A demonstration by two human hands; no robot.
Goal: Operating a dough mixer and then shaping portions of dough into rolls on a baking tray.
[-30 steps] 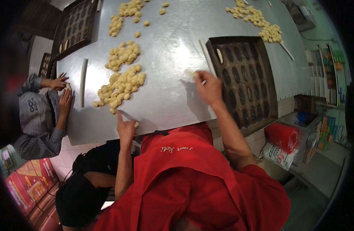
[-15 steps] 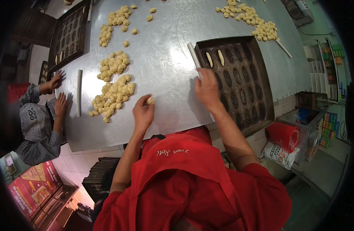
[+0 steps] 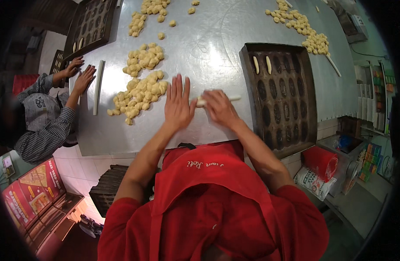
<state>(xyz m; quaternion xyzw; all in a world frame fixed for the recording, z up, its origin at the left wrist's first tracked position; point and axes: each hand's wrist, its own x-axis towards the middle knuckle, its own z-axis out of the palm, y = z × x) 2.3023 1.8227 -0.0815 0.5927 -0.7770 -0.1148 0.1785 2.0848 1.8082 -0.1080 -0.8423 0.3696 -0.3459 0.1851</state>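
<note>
While both palms lie flat on the steel bench [image 3: 217,48], the step in hand looks like rolling — a small piece of dough is being worked out into a thin rope. The left hand [image 3: 179,104] is spread wide, fingers straight and pressed down, gripping nothing; its inner edge lies at the near end of the dough rope [image 3: 217,99]. The right hand [image 3: 220,109] is also flat and open, lying over the rope's middle, so that only the pale ends show, one poking out toward the baking tray [image 3: 311,113]. Neither hand closes around anything.

The rope lies between the heap of dough pieces [image 3: 139,93] on the left and the dark moulded tray on the right, where two shaped pieces [image 3: 262,64] already sit in the top-row hollows and the rest are bare.

By my reading the next move calls for even, light pressure, then a lift into a free hollow without stretching or tearing it — soft dough will sag if pinched at one end only. Across the bench another person's hands [image 3: 80,75] rest beside a long dough strip [image 3: 98,87].
</note>
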